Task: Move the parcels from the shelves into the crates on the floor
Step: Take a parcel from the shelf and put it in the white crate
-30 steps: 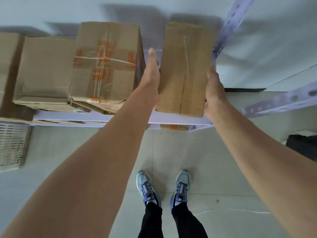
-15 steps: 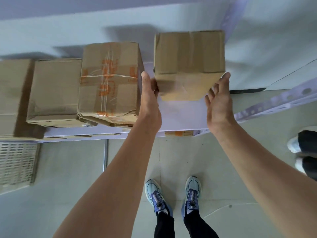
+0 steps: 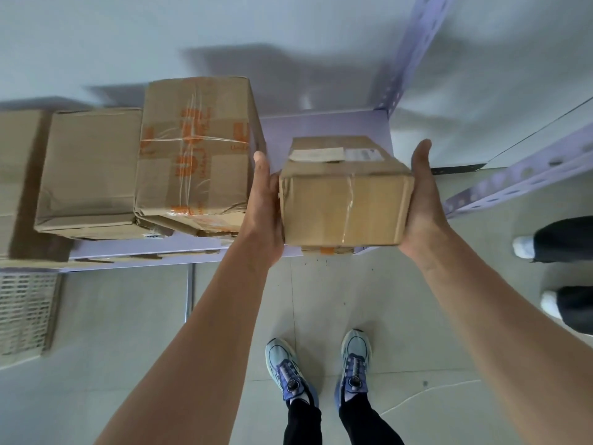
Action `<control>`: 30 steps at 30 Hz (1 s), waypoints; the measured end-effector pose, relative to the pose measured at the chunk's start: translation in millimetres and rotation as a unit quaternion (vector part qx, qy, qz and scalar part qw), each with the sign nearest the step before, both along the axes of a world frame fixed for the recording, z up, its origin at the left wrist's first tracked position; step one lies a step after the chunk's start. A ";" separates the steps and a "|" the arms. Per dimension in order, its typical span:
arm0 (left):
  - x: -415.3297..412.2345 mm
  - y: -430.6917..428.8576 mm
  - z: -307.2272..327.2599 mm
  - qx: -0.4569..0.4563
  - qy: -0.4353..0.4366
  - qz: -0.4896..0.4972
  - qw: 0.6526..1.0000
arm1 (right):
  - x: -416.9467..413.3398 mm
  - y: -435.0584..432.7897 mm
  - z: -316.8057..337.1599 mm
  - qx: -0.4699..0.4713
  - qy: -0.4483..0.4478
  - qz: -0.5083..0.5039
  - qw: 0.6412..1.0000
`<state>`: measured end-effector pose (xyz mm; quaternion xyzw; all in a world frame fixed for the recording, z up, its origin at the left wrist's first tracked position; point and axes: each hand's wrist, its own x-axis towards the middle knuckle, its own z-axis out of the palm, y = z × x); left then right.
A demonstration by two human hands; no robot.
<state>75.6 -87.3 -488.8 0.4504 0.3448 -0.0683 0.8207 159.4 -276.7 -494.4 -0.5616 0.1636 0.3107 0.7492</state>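
Note:
I hold a small brown cardboard parcel (image 3: 345, 203) with a white label on top, clamped between both palms in front of the right end of the lilac shelf (image 3: 324, 123). My left hand (image 3: 264, 203) presses its left side and my right hand (image 3: 423, 200) presses its right side. On the shelf remain a parcel with orange print and tape (image 3: 195, 155), a plain parcel (image 3: 90, 168) to its left, and another parcel (image 3: 19, 181) cut off at the left edge. Part of a pale slatted crate (image 3: 25, 313) shows on the floor at lower left.
A perforated lilac upright (image 3: 414, 49) and side rail (image 3: 519, 175) frame the shelf's right end. Another person's legs and white shoes (image 3: 558, 274) stand on the tiled floor at the right. My own blue shoes (image 3: 317, 364) are below the parcel.
The parcel stood on end on the shelf; I lifted it, turned it flat and drew it off the shelf toward me. The camera tilted down.

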 end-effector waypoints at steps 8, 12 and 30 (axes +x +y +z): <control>-11.5 -13.3 -25.1 0.094 0.007 -0.002 0.996 | -27.6 3.7 -26.8 -0.038 -0.051 0.011 0.998; -20.3 -18.9 -26.7 0.086 -0.049 -0.012 0.995 | -33.9 4.4 -21.1 0.005 -0.074 0.024 0.997; -31.3 -10.6 22.0 0.024 -0.052 -0.100 0.993 | -29.6 -9.2 28.3 -0.027 -0.071 0.048 0.996</control>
